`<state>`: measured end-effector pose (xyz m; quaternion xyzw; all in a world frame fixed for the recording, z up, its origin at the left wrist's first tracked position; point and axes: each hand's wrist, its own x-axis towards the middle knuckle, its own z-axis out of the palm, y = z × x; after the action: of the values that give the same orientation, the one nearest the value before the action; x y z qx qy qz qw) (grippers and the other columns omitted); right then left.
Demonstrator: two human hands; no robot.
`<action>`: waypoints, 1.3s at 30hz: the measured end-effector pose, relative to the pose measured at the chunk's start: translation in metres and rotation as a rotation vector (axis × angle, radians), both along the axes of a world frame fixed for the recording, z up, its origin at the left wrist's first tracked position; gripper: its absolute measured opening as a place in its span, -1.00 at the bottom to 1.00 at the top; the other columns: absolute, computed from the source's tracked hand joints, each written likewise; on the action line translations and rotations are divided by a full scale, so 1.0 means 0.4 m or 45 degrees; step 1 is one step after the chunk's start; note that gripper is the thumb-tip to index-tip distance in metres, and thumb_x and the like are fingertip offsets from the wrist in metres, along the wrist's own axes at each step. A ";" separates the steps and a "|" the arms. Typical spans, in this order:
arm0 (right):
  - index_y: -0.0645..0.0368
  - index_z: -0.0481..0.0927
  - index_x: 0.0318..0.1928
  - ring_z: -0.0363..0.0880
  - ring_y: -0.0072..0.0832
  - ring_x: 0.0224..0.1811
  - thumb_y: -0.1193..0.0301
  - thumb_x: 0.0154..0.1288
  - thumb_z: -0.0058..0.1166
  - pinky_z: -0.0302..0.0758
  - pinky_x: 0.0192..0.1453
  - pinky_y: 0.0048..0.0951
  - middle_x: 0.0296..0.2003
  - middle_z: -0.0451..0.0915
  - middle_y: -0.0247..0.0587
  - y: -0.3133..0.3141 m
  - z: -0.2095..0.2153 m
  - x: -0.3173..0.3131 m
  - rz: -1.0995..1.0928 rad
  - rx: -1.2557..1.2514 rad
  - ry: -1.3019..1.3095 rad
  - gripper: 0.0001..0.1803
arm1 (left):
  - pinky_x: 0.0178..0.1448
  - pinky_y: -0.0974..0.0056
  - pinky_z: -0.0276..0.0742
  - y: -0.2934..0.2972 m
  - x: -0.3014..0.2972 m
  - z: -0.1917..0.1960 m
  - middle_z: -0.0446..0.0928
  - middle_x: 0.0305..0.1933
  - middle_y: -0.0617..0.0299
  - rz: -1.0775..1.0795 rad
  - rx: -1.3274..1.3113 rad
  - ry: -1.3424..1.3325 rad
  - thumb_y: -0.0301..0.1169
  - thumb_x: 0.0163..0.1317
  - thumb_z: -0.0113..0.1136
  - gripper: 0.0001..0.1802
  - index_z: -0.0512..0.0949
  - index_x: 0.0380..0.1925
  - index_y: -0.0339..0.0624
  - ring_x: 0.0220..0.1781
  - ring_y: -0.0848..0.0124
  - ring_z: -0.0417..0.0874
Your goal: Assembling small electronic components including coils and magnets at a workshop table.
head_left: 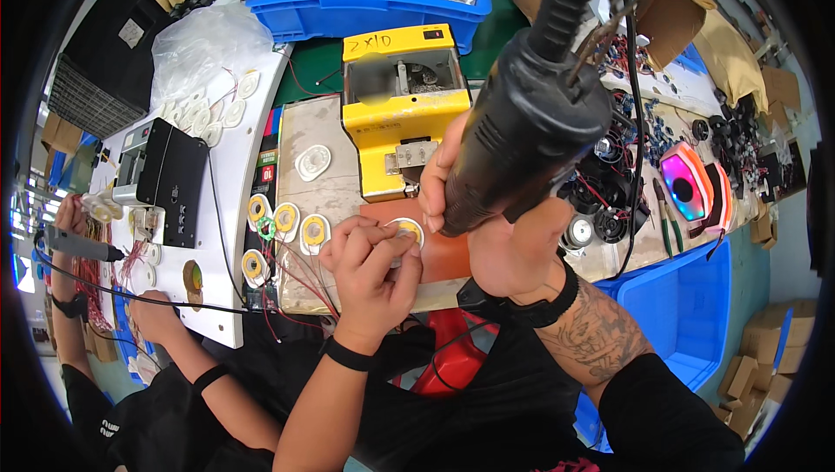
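Note:
My right hand (509, 250) is wrapped around a thick black electric screwdriver (522, 124) that hangs from above and points down and to the left. Its tip is hidden behind my hand. Fingers of my left hand (374, 267) pinch a round white plastic part with a yellow middle (408, 227), on an orange-brown mat (448, 246). Just left of that hand lie several like parts (315, 233), with red wires trailing from them. A plain white disc (313, 161) rests farther back on the board. Behind my hands stands a yellow screw feeder (383, 115).
A blue bin (374, 15) of white parts sits at the back. To the left, a co-worker's hands (156, 315) are near a black machine (170, 180). On the right are black fan-like parts (609, 202), green-handled pliers (671, 220), a lit device (685, 183) and a low blue crate (678, 315).

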<state>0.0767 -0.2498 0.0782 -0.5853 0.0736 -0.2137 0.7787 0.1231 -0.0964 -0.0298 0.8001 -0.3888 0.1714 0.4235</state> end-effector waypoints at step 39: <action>0.22 0.34 -0.12 0.53 -0.42 -0.47 -0.82 -0.17 -0.32 0.54 -0.34 -0.38 -0.49 0.48 -0.17 0.027 -0.019 0.053 0.043 -0.073 -0.085 0.23 | 0.10 0.13 0.19 0.010 0.011 -0.011 0.58 -0.20 0.37 -0.044 -0.096 0.028 -0.45 -0.05 0.45 -0.77 0.70 -0.31 -0.01 -0.03 0.24 0.57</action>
<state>0.0978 -0.2389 0.0704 -0.6011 0.0317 -0.2218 0.7671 0.1274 -0.0922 -0.0342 0.7785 -0.3911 0.1697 0.4606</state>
